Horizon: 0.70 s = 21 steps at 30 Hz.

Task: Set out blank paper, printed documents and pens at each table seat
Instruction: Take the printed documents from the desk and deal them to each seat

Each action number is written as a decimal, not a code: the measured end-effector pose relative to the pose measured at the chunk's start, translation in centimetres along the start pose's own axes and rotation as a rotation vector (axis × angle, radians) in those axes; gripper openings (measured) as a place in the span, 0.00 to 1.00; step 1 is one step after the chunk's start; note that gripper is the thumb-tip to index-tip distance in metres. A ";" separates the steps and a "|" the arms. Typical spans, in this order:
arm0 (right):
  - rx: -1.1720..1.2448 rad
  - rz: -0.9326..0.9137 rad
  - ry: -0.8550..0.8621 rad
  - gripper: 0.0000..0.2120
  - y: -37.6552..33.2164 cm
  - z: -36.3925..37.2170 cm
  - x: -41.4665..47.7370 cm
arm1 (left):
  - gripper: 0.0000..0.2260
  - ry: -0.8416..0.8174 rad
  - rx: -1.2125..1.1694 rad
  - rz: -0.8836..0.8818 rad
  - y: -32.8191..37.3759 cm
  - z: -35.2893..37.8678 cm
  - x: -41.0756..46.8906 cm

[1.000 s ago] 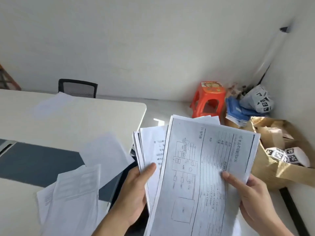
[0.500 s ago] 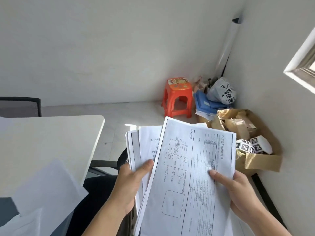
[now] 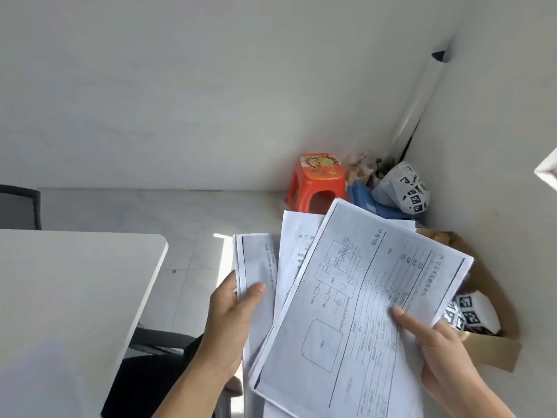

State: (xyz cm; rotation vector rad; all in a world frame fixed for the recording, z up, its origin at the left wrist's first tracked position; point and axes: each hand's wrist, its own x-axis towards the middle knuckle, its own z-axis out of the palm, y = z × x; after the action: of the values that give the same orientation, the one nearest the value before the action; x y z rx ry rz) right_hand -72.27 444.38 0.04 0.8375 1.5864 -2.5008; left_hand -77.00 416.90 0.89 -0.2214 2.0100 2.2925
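We are sorting the printed documents point(image 3: 355, 303), held fanned in the air beside the bench point(image 3: 75, 297). Our left grip point(image 3: 232, 318) pinches the back sheets, our right grip point(image 3: 437, 348) the top one. Next, we judge, one set goes to a seat.

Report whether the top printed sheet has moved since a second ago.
Yes. The top printed sheet, held by the right hand, has swung right: its upper corner was left of the orange stool and now reaches its right leg.

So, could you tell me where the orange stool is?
In the head view, the orange stool stands by the far wall, right of centre, beside the blue stack.
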 end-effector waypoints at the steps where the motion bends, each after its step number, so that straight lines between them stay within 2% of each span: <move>1: -0.003 0.023 -0.015 0.17 -0.4 0.3 1.5 | 0.18 0.041 0.020 0.040 0.1 0.1 1.2; 3: -0.002 0.068 -0.049 0.16 -1.6 1.2 4.7 | 0.28 0.143 0.070 0.116 0.2 0.5 3.8; 4: -0.003 0.085 -0.068 0.15 -2.2 1.6 6.4 | 0.30 0.174 0.089 0.132 0.4 0.8 5.2; 5: -0.008 0.098 -0.087 0.14 -2.8 2.1 8.1 | 0.29 0.182 0.093 0.135 0.6 1.1 6.8; 9: -0.028 0.080 -0.151 0.09 -6.2 4.4 15.9 | 0.12 0.175 0.024 0.065 2.5 3.7 12.2; 10: -0.042 0.076 -0.168 0.09 -7.2 5.2 17.9 | 0.10 0.190 -0.014 0.043 3.1 4.2 13.5; 12: -0.084 0.091 -0.227 0.09 -9.0 6.9 21.6 | 0.14 0.169 -0.048 0.033 3.9 4.5 16.2; 15: -0.204 0.096 -0.349 0.11 -10.7 10.0 26.5 | 0.29 0.225 0.086 0.086 3.4 4.1 19.9; 18: -0.292 0.049 -0.426 0.13 -11.6 13.6 30.9 | 0.25 0.329 -0.021 0.075 3.8 3.0 22.8; 21: -0.361 0.001 -0.501 0.19 -12.3 17.5 35.0 | 0.13 0.424 -0.107 0.030 4.4 0.9 26.0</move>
State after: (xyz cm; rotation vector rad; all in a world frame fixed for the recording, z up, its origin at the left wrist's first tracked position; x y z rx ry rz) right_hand -113.21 443.15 -0.87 0.1492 1.7471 -2.0876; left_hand -103.37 416.38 1.00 -0.7469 2.0704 2.5463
